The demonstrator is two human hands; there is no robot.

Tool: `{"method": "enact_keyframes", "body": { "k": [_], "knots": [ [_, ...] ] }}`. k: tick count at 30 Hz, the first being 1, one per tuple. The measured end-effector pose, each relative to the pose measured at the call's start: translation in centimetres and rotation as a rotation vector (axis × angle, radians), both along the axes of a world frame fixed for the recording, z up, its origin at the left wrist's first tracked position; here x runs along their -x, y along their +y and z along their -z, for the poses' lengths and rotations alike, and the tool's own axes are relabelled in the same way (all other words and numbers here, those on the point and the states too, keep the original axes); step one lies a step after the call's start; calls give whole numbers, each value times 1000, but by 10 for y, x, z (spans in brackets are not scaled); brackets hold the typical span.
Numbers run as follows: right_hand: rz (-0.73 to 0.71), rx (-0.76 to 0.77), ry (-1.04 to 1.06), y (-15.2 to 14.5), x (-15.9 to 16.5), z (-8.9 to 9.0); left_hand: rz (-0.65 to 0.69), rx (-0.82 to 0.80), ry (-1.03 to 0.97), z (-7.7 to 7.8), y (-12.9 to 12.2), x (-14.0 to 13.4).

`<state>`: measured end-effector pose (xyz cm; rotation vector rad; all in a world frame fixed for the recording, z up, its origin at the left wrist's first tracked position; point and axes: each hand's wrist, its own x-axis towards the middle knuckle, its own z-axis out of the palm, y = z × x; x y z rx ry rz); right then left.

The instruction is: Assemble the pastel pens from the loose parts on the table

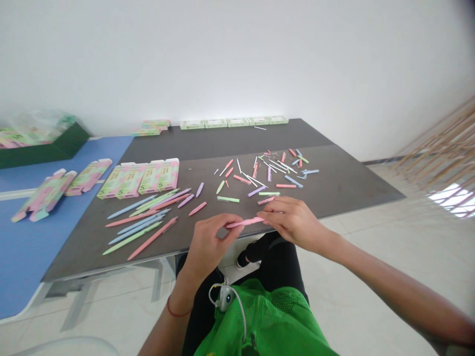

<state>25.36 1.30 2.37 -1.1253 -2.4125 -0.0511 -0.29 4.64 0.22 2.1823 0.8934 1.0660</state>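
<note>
A pink pen (246,223) is stretched between my two hands just above the table's front edge. My left hand (213,240) pinches its pointed end between thumb and fingers. At the other end, my right hand (291,217) grips the pen, its fingertips hiding that part. Beyond my hands lie loose pen parts: a green barrel piece (228,199), a red tip piece (198,208), a purple barrel piece (257,191) and several white refills (249,180). To the left, several whole pens in pastel colours, among them a red pen (153,239), lie in a loose row.
Flattened-looking pen boxes (130,180) stand side by side on the dark table (326,198). More boxes (227,123) line the back edge by the wall. A dark green bin (67,143) holding packages sits on the blue table (18,262) at left.
</note>
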Motion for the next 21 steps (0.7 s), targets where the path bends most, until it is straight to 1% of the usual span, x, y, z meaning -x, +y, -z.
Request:
{"method": "enact_keyframes", "body": {
  "k": [4, 7, 12, 18, 21],
  "knots": [
    [-29, 48, 4, 1, 1, -3, -22, 70, -12, 3, 0, -1],
    [-31, 78, 12, 1, 2, -3, -24, 88, 7, 2, 0, -2],
    [-40, 171, 61, 3, 3, -5, -23, 61, 8, -1, 1, -1],
    [-80, 388, 185, 6, 7, -9, 28, 32, -31, 0, 4, 3],
    [-55, 416, 202, 6, 9, -9, 55, 20, -73, 2, 6, 3]
  ]
}}
